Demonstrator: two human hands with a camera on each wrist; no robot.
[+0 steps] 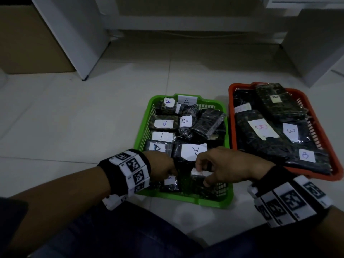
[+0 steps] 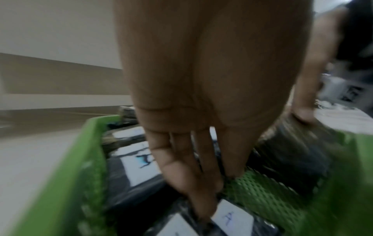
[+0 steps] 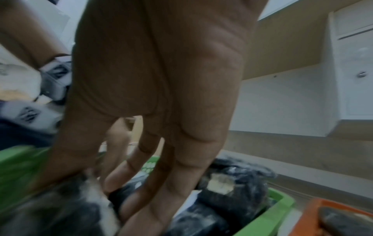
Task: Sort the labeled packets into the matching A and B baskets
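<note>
A green basket point(image 1: 186, 199) marked A holds several dark wrapped packets with white A labels. To its right, an orange basket point(image 1: 231, 108) holds dark packets labelled B. Both hands reach into the near end of the green basket. My left hand point(image 1: 172, 173) points straight fingers point(image 2: 201, 199) down onto a small A-labelled packet point(image 1: 170, 181) point(image 2: 232, 218) at the front left. My right hand point(image 1: 202, 174) grips a dark packet point(image 1: 197, 182) point(image 3: 70, 207) between thumb and curled fingers; the letter on its white label is hidden.
The baskets sit side by side on a pale tiled floor point(image 1: 93, 118). White furniture legs point(image 1: 83, 53) and a cardboard box point(image 1: 28, 43) stand behind. My legs in dark trousers point(image 1: 121, 235) fill the bottom. The orange basket corner point(image 3: 315, 207) lies just right of the green rim point(image 3: 280, 206).
</note>
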